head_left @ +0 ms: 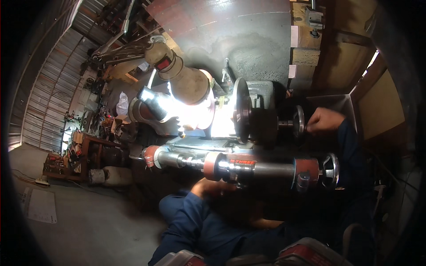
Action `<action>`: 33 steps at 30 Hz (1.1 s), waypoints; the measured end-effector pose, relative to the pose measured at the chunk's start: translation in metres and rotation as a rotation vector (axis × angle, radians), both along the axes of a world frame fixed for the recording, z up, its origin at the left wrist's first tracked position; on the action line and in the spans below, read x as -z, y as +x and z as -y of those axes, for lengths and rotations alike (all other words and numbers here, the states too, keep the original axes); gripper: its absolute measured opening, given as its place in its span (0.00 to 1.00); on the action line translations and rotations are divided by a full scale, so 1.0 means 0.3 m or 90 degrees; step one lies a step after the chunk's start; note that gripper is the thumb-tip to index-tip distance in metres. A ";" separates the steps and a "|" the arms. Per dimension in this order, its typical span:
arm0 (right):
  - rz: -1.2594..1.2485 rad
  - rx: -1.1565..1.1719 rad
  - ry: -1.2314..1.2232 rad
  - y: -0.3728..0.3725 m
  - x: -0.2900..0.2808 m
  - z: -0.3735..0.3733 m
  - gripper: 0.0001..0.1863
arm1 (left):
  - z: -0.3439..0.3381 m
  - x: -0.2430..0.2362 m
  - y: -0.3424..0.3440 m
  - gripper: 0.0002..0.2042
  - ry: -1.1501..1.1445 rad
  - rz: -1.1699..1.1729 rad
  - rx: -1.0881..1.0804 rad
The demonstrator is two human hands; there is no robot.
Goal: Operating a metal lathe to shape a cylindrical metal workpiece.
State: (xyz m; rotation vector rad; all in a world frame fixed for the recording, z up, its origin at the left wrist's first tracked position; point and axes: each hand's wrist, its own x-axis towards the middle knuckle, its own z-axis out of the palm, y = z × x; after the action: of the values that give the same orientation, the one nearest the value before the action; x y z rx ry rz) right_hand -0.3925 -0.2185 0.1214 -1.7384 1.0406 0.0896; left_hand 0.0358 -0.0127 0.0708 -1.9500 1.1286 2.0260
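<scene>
My right hand (326, 120) is closed at the outer side of a metal handwheel (300, 121), which sits on a short shaft at the machine's right side; its grip is partly hidden. My left hand (213, 187) is beneath a long horizontal steel cylinder (275, 169) with red-brown collars. Its fingers curl toward a small part under the cylinder, in shadow, and I cannot make out what they grip. Left of the right hand's wheel stands a large round metal disc (241, 111), edge-on. Bright lamplight falls on the machine beside it.
A second handwheel (331, 171) is at the cylinder's right end. A lamp (153, 99) and a thick beige housing (188, 82) stand left of the disc. Behind is a large grey sheet (257, 40). Cluttered shelves (73, 155) and a metal canister (111, 176) are at the left.
</scene>
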 end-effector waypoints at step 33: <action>-0.007 -0.041 -0.008 0.009 0.015 -0.006 0.16 | -0.088 0.248 0.184 0.24 0.029 -0.418 -0.312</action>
State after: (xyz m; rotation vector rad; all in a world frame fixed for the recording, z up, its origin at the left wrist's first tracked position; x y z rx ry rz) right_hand -0.3897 -0.2167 0.1170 -1.7852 0.9957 0.1336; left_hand 0.0909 0.0138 -0.0035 -1.6939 0.6974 3.0640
